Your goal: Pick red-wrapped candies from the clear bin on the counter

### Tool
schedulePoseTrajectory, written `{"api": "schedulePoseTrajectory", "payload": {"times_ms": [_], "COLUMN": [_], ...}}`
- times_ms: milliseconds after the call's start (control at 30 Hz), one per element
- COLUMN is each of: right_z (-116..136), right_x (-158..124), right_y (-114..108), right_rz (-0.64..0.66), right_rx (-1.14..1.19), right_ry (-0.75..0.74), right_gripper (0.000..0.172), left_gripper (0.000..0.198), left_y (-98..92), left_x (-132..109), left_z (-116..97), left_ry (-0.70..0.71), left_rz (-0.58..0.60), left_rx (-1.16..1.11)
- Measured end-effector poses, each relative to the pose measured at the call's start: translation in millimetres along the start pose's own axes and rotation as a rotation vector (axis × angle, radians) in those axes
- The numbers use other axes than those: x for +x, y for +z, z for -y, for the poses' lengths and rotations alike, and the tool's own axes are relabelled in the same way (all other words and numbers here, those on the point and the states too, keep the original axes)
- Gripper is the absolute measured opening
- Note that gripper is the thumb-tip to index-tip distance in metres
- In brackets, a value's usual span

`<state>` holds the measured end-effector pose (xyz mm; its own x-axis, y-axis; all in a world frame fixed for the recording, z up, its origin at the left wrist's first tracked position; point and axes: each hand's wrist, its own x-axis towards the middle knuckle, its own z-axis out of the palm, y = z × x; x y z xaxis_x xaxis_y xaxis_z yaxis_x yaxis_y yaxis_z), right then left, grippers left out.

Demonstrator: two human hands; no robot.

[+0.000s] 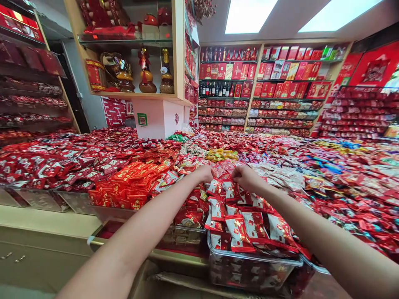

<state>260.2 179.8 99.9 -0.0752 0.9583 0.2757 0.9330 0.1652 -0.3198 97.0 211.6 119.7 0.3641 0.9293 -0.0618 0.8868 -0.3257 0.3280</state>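
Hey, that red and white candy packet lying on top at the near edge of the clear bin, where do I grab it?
Pinch the red and white packet by its lower crimped end, coming from above on the near side. It lies flat and slants toward you atop the pile in the clear bin, so that end looks free and uncovered.
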Motion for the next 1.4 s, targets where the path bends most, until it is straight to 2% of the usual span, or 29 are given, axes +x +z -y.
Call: {"api": "schedulePoseTrajectory", "payload": {"times_ms": [133, 267, 400, 533, 733, 833, 967, 1133, 1267, 1400], "right_z": [11, 7, -2, -2, -6, -14, -26, -32, -24, -14], "right_x": [-1, 1, 3, 4, 10, 13, 13, 9, 6, 1], "right_y": [6, -7, -24, -22, -12, -18, -29, -37, -45, -45], "right_rz": [0.003, 0.038, 0.097, 0.145, 0.142, 0.110, 0.073, -0.008, -0.023, 0.024], "right_rx": [-0.102, -0.159, -0.230, -0.296, -0.216, -0.142, -0.045, 0.161, 0.387, 0.549], "right_ry": [0.025, -0.017, -0.065, -0.069, 0.007, 0.065, 0.138, 0.226, 0.244, 0.211], "right_gripper": [0.013, 0.020, 0.018, 0.014, 0.015, 0.020, 0.017, 0.010, 0.007, 0.006], "left_gripper": [0.015, 0.022, 0.038, 0.057, 0.052, 0.051, 0.050, 0.037, 0.035, 0.037], "left_y": [0.1, 4.1, 10.9, 15.9, 14.9, 14.3, 14.6, 6.8, -2.0, -4.4], "left_x": [-11, -18, -15, -12, -15, -17, -18, -8, 7, 14], "left_z": [-6, -12, -14, -16, -19, -23, -27, -26, -22, -19], "left_ry": [0.014, 0.130, 0.212, 0.255, 0.282, 0.259, 0.232, 0.193, 0.127, 0.111], "left_rz": [-0.010, -0.052, -0.044, 0.001, 0.050, 0.062, 0.076, 0.088, 0.038, 0.156], "left_rx": [0.123, 0.166, 0.171, 0.177, 0.198, 0.198, 0.173, 0.003, -0.326, -0.679]}}
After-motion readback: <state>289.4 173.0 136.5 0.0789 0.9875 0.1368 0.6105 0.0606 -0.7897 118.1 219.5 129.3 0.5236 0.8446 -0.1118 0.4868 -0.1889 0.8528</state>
